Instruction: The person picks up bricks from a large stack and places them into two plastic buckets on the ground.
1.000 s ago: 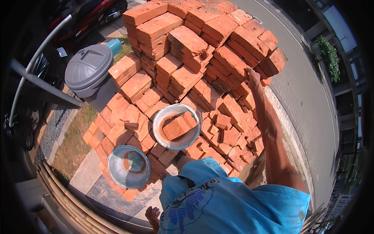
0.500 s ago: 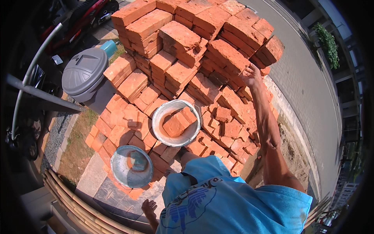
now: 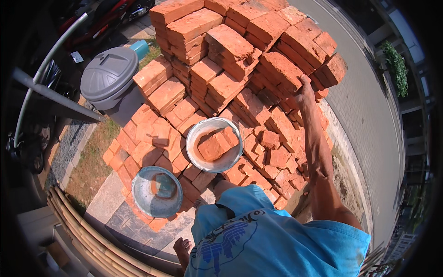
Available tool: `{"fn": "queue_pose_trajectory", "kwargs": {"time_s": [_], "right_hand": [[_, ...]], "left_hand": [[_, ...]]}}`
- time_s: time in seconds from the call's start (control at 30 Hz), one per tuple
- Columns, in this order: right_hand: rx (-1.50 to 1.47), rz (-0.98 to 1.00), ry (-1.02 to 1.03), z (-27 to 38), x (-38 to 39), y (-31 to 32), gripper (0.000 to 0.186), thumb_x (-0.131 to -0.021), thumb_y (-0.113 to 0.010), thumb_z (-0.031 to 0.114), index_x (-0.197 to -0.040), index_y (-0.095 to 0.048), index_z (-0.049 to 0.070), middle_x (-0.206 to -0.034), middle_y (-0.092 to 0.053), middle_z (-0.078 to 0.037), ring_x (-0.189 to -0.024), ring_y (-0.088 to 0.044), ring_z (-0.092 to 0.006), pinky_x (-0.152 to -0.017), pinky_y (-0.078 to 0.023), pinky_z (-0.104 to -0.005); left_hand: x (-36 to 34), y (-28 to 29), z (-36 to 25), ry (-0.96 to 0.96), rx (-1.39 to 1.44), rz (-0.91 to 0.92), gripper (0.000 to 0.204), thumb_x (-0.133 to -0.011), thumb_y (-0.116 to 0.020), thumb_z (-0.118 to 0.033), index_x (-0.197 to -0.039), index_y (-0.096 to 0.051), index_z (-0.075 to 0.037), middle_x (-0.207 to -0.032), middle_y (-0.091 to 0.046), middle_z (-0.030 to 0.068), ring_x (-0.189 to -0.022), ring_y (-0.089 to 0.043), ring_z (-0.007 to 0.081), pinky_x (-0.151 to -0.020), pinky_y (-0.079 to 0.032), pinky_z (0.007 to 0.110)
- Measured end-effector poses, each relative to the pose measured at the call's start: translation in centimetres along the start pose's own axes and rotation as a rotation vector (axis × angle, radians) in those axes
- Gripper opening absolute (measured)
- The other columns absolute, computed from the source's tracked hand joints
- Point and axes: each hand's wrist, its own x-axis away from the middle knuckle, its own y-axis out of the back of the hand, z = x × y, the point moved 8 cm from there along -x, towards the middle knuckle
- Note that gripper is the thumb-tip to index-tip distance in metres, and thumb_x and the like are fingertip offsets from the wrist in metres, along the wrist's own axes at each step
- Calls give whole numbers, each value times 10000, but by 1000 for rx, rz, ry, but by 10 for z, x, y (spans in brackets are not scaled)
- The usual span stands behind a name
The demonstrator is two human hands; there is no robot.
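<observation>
In the head view, my only feed, I set the clock face on the picture's middle. The right hand (image 3: 306, 92) is at two o'clock, against the near right end of a brick (image 3: 280, 69) on the stepped stack (image 3: 226, 85). Half a second ago its fingers looked splayed at that corner; now they seem more folded in. Some are hidden, so I cannot tell whether they are clamped on it.

The scene sits a little further right in frame, which I read as the head turning: the brick itself keeps its place among its neighbours. So I judge the work to be at contact only, with nothing lifted.

The left hand (image 3: 182, 247), between six and seven o'clock, hangs with fingers apart, holding nothing, much as before. Near the centre, the pale bucket (image 3: 229, 159) holds what look like two bricks (image 3: 212, 147), also unchanged. At eight o'clock stands a second bucket (image 3: 152, 206), no bricks visible inside it.
</observation>
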Motion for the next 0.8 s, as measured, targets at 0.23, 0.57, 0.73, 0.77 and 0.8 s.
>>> {"fn": "queue_pose_trajectory", "kwargs": {"time_s": [0.23,0.57,0.73,0.77,0.8], "right_hand": [[1178,-45,930,133,55,-97,495,-663,-762,377,-939,-629,-11,-837,-682,-199,-769,-653,-336,-710,-492,-454],[1433,311,812,134,127,-108,379,-695,-736,298,-898,-619,-1,-744,-644,-102,-710,-628,-211,-641,-487,-366],[1161,485,440,21,170,-70,454,-689,-756,166,-1074,-642,-46,-867,-677,-85,-772,-620,-131,-701,-493,-290],[1225,555,291,-14,171,-63,445,-681,-761,149,-1060,-643,-52,-848,-684,-92,-760,-633,-138,-695,-504,-290],[1130,592,170,-58,190,-69,430,-674,-767,128,-1049,-648,-44,-826,-690,-89,-741,-646,-144,-688,-517,-291]], "left_hand": [[42,-9,-41,-64,63,-28,539,-929,-547,-321,-1357,-458,-5,-1194,-588,298,-995,-647,418,-830,-548,524],[57,3,-10,-96,54,-48,484,-921,-569,-310,-1290,-508,-3,-1085,-638,260,-932,-671,372,-775,-574,467],[52,4,2,-33,9,-9,450,-920,-567,-297,-1262,-524,-8,-1050,-653,239,-886,-677,355,-733,-578,437],[48,4,-3,-36,14,2,464,-928,-557,-308,-1279,-515,-7,-1063,-650,240,-899,-680,348,-739,-581,423],[55,9,-6,-68,51,-31,473,-929,-557,-315,-1285,-511,-7,-1068,-648,241,-904,-681,346,-743,-581,420]]}}
